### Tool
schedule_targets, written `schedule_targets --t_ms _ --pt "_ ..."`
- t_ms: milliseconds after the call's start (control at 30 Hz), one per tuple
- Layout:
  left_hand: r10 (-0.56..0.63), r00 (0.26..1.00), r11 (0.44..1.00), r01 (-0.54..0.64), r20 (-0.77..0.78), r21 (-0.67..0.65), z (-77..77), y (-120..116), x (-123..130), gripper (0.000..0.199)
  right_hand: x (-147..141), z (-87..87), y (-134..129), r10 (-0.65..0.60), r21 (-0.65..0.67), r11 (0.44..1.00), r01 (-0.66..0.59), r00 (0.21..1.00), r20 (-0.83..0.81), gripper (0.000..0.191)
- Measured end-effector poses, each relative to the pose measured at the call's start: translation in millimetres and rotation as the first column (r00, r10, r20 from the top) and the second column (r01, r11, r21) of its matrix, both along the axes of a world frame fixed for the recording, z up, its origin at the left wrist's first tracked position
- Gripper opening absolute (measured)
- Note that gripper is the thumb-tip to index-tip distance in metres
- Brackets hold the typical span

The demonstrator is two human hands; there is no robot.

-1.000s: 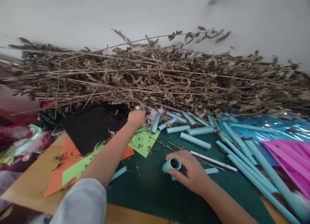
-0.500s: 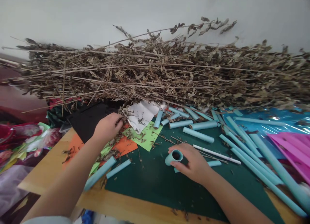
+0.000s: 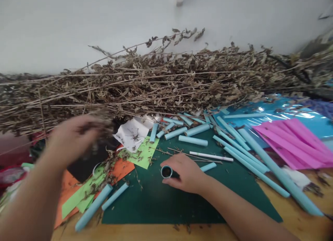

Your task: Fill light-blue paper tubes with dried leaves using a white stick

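My right hand [image 3: 184, 173] is wrapped around a short light-blue paper tube [image 3: 166, 172], held upright over the dark green sheet [image 3: 156, 206]. The tube's open end faces up, and its inside looks dark with brown bits. At the left, my left hand [image 3: 75, 136] is raised in front of the pile of dried plants [image 3: 156, 84], smeared by motion. Its fingers are closed on a blurred tuft of dried leaves [image 3: 104, 124]. Below it, crumbled leaves [image 3: 110, 161] lie on green and orange paper.
Several rolled blue tubes [image 3: 193, 140] lie behind and right of my right hand, with a white stick [image 3: 211, 156] among them. Pink paper [image 3: 293, 143] and shiny blue plastic [image 3: 275, 112] are at the right. A white crumpled paper [image 3: 132, 133] sits beside light-green paper [image 3: 145, 154].
My left hand has lifted up and left from the crumbled leaves, with a tuft in its fingers. My right hand keeps hold of the tube. The camera view has shifted right.
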State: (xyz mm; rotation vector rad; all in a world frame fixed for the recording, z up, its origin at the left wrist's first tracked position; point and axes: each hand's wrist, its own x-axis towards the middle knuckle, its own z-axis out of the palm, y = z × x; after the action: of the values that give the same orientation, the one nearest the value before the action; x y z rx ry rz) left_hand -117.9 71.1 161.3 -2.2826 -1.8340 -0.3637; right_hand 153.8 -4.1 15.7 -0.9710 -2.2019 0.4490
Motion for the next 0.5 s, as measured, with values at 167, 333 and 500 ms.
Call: schedule_targets --t_ms 167,333,500 --pt "-0.581 0.797 0.794 0.509 -0.167 -0.333 -79.5 18.2 149.9 0.021 -4.2 0.1 -4.5 0.043 0.068 0.997 -0.046 0.998 0.042 0.028" --pt "-0.656 0.74 0.737 0.587 -0.149 -0.335 -111.9 24.4 194.1 0.027 -4.4 -2.2 -6.6 0.047 0.125 0.991 -0.052 0.998 0.041 0.032" --pt "-0.618 0.786 0.723 0.555 -0.025 -0.411 -81.1 21.2 144.0 0.062 0.1 -1.4 -4.0 0.026 0.139 0.99 -0.036 0.997 0.069 0.031"
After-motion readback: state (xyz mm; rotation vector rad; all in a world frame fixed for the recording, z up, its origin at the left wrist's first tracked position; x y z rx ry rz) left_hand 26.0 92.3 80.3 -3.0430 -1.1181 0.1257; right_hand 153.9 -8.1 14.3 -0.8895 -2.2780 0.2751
